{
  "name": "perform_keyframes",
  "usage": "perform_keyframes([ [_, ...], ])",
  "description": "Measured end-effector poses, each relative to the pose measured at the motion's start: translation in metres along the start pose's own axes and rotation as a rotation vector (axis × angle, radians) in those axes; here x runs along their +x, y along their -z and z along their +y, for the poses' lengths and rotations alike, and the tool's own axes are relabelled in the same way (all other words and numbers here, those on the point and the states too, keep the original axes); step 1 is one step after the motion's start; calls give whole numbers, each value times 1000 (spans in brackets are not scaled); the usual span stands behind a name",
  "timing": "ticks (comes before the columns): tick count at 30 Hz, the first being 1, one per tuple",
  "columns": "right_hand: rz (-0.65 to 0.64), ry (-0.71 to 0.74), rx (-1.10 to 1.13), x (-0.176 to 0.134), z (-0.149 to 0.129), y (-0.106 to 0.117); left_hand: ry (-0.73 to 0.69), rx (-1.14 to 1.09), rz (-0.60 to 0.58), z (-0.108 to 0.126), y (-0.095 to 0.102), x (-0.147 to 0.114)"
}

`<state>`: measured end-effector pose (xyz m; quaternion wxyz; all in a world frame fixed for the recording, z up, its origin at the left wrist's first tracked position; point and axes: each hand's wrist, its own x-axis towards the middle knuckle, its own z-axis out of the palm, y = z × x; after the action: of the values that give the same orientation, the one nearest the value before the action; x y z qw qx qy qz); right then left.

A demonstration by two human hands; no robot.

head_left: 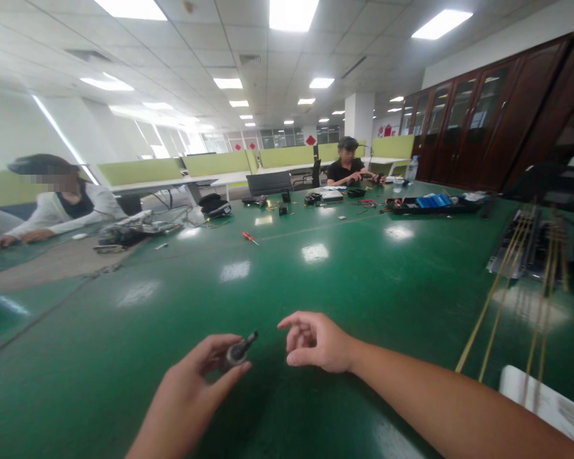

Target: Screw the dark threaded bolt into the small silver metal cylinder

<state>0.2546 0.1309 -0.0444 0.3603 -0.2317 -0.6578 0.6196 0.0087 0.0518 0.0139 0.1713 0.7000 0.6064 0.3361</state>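
My left hand [198,373] grips a small dark cylindrical part [238,354] between thumb and fingers. A thin black stem sticks out of it, tilted up to the right; its exact kind is unclear. To the right hovers my right hand [316,341], with the index finger stretched out, the other fingers loosely curled and the thumb apart. I see nothing in it, and it does not touch the part. Both hands are above the near side of the green table [277,280].
A red-handled screwdriver [249,238] lies mid-table. Long thin yellowish rods [497,299] and a white tray [550,405] are at the right. A black tray [433,204] holds blue packets. Co-workers sit at the left and the far side, near tools and parts.
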Motion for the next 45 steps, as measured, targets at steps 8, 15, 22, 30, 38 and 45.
perform_keyframes([
  [8,242,122,-459,-2,4,-4,-199,48,-156,-6,-56,32],
  [15,203,92,-637,-5,1,-6,-122,-51,-80,-22,-58,29],
  [22,186,91,-600,-6,-5,-8,-116,-96,-129,-20,-62,28],
  [30,165,81,-642,-7,-5,-9,-127,-89,-139,-20,-63,25],
  [38,178,78,-672,-6,-10,-11,-139,-81,-123,-20,-62,25],
  [45,174,79,-659,-6,-12,-11,-142,-64,-119,-21,-62,25],
])
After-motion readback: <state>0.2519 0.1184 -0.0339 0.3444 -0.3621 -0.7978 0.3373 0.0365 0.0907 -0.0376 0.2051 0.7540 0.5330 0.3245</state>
